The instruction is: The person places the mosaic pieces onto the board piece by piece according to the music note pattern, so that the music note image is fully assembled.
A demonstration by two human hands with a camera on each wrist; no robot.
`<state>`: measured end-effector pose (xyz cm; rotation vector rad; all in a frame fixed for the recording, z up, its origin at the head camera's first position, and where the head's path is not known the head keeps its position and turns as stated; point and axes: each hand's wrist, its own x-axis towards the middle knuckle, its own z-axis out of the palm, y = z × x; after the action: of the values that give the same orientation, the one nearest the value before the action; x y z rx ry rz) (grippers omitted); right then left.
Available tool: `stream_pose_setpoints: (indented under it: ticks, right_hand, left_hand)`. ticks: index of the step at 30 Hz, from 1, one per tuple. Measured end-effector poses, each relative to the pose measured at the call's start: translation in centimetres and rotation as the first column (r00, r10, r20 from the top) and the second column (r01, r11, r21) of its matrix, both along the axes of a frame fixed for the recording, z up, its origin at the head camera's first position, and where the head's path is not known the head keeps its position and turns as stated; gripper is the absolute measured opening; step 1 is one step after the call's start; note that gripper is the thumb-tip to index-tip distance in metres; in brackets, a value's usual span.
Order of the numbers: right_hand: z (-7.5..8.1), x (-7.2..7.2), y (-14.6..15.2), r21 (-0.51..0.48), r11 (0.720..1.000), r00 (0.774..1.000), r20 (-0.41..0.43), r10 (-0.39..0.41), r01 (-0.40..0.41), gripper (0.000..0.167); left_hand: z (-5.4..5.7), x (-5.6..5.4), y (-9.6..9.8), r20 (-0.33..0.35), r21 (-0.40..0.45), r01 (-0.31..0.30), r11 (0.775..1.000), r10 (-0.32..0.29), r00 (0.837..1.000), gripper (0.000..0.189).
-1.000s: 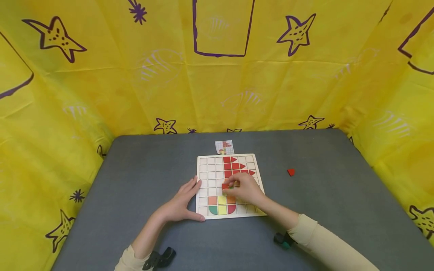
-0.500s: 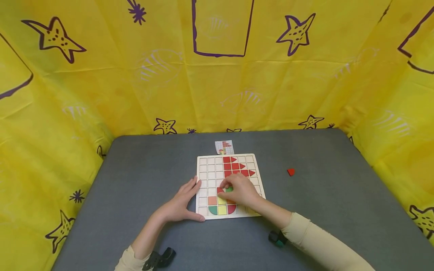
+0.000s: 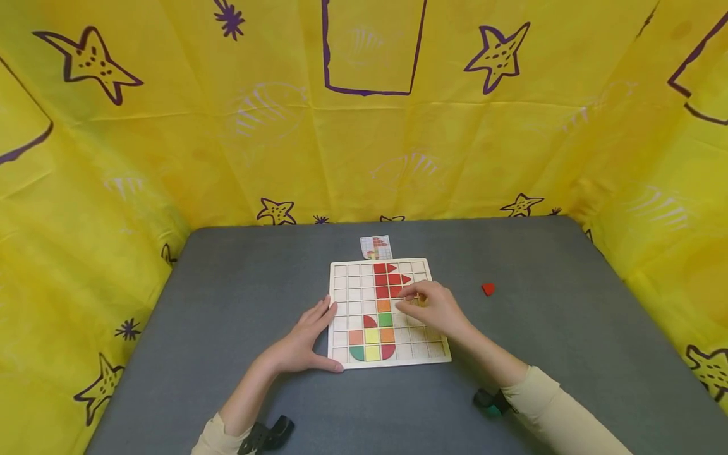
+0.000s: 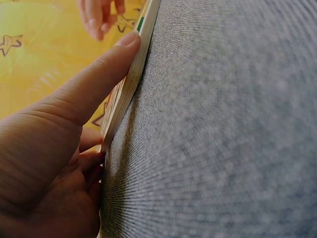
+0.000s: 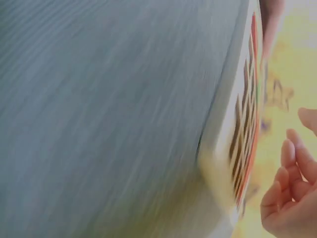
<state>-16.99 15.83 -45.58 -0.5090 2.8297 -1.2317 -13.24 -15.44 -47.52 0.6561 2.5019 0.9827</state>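
Note:
A wooden grid board (image 3: 421, 352) lies on the table with red, orange, green and yellow tiles in its cells. My left hand (image 3: 303, 341) rests along its left edge, thumb at the near corner; in the left wrist view that thumb (image 4: 99, 82) lies straight against the rim. Over the board's right side hovers my right hand (image 3: 435, 309), thumb and fingertips apart with nothing seen between them. It hides part of the third red row. A red quarter-round tile (image 3: 370, 321) sits left of a green square tile (image 3: 385, 320). Loose fingers (image 5: 292, 153) show in the right wrist view.
Behind the board lies a small pattern card (image 3: 376, 247) with a coloured design. One loose red tile (image 3: 488, 289) lies on the grey table (image 3: 256, 272) to the right. A yellow printed cloth (image 3: 364, 139) surrounds the back and sides.
My right hand set the red quarter-round tile into a cell left of the green square, let go, and moved right and slightly back. The left hand stayed at the board's edge.

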Motion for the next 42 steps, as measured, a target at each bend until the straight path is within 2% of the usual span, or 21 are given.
stream_pose_setpoints:
  ticks: [4, 8, 13, 18, 24, 28, 33, 37, 42]
  right_hand:
    - [0.0, 0.0, 4.1, 0.025, 0.991, 0.992, 0.009, -0.128, 0.128, 0.021]
    - [-0.5, 0.1, 8.3, 0.041, 0.974, 0.975, 0.012, -0.223, 0.222, 0.024]
    - [-0.8, 0.2, 12.5, 0.063, 0.957, 0.958, 0.015, -0.285, 0.284, 0.027]
    - [-1.0, 0.0, 15.1, 0.091, 0.95, 0.954, 0.016, -0.301, 0.298, 0.03]
    - [-1.6, -0.5, 16.4, 0.147, 0.956, 0.967, -0.045, -0.251, 0.255, 0.03]
    - [-1.6, -0.6, 16.5, 0.179, 0.952, 0.968, -0.075, -0.239, 0.249, 0.025]
    - [-1.2, -0.3, 16.0, 0.21, 0.943, 0.966, -0.021, -0.259, 0.258, 0.02]
    - [-1.1, -0.2, 15.4, 0.208, 0.955, 0.974, 0.038, -0.222, 0.21, 0.023]
    - [-1.2, -0.3, 15.1, 0.189, 0.956, 0.974, 0.004, -0.228, 0.223, 0.026]
  left_hand:
    - [0.1, 0.0, 0.0, -0.002, -0.004, 0.0, 1.0, 0.0, 1.0, 0.117]
    - [0.1, 0.0, 0.0, -0.005, -0.011, 0.001, 1.0, -0.002, 1.0, 0.117]
    - [0.0, 0.1, 0.0, -0.007, -0.013, 0.0, 1.0, 0.0, 1.0, 0.117]
    - [0.0, 0.1, 0.0, -0.013, -0.008, 0.0, 1.0, -0.001, 1.0, 0.117]
    - [-0.1, 0.1, 0.0, -0.019, -0.002, 0.004, 1.0, -0.004, 1.0, 0.116]
    - [-0.1, 0.1, 0.1, -0.014, -0.002, 0.003, 1.0, -0.003, 1.0, 0.116]
    - [-0.1, 0.1, 0.0, -0.014, -0.005, 0.003, 1.0, -0.003, 1.0, 0.117]
    - [-0.1, 0.1, 0.0, -0.029, 0.005, 0.013, 1.0, -0.013, 0.999, 0.116]
    - [-0.1, 0.1, 0.0, -0.035, 0.009, 0.019, 1.0, -0.018, 0.999, 0.116]
